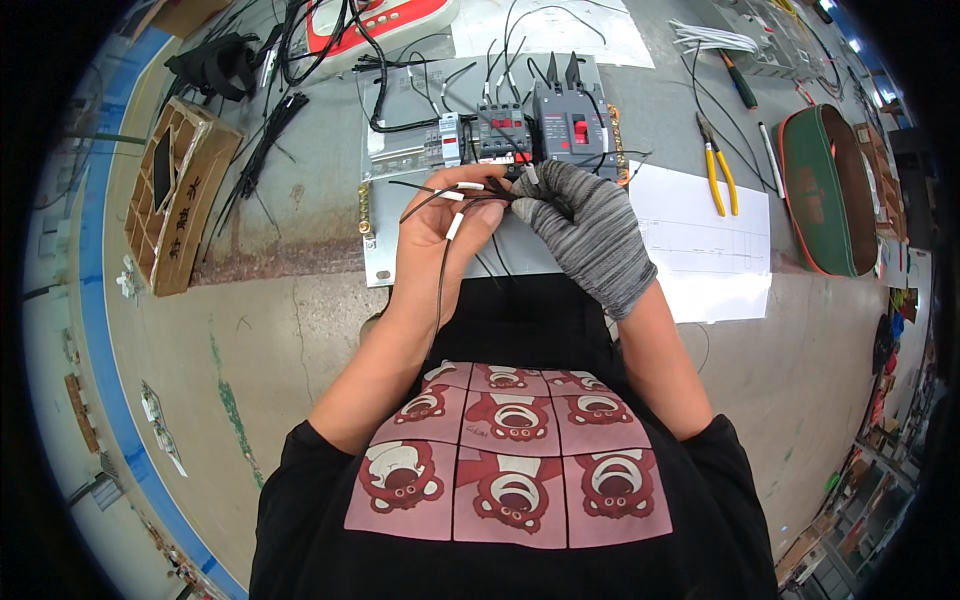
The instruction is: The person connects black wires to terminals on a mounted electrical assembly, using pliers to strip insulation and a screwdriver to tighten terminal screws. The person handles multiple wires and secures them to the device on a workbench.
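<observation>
Black wires (437,199) with white marker sleeves run between my two hands, just in front of the electrical components. My bare left hand (443,228) is closed on the bundle, thumb against fingers, with several wire ends fanning out to the left. My right hand (588,228), in a grey knitted glove, pinches the same bundle from the other side. Beyond them is a metal mounting plate (400,225) carrying a large dark circuit breaker (570,130) with a red switch, a contactor (503,128) and a slim grey-white module (450,140). My fingers partly hide the lower edges of these parts.
Yellow-handled pliers (718,178) lie on printed sheets (690,240) at the right, near a green pouch (825,190). Farther back is a screwdriver (738,80). At left stand a cardboard compartment box (180,195) and a bunch of black cable ties (262,145).
</observation>
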`<action>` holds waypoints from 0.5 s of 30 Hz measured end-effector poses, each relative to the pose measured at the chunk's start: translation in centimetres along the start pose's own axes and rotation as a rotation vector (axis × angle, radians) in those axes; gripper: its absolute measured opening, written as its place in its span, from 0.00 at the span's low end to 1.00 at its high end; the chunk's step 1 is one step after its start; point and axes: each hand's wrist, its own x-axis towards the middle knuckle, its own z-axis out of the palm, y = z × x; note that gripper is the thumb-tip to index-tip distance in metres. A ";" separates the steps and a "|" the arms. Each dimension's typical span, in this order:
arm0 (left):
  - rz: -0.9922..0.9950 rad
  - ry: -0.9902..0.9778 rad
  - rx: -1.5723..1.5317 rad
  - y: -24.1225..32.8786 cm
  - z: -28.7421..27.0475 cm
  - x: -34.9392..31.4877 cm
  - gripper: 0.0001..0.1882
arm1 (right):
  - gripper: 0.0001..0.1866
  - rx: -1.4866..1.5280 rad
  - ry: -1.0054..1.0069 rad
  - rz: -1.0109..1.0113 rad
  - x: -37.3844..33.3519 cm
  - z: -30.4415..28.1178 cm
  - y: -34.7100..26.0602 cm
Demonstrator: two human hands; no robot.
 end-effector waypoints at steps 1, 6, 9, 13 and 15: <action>-0.009 0.015 0.017 0.0 0.0 0.0 0.14 | 0.13 -0.008 -0.001 -0.001 0.0 0.1 0.1; -0.061 0.089 -0.038 -0.1 0.2 -0.1 0.12 | 0.13 0.013 0.015 0.021 0.0 0.0 0.0; -0.070 0.101 -0.076 -0.2 0.2 0.0 0.09 | 0.13 0.023 -0.020 0.051 0.1 0.0 0.0; -0.099 0.128 -0.106 -0.1 0.3 0.0 0.07 | 0.13 0.024 -0.013 0.066 0.2 0.1 -0.2; -0.109 0.140 -0.144 -0.2 0.3 0.1 0.06 | 0.12 0.016 -0.033 0.069 0.1 0.1 -0.2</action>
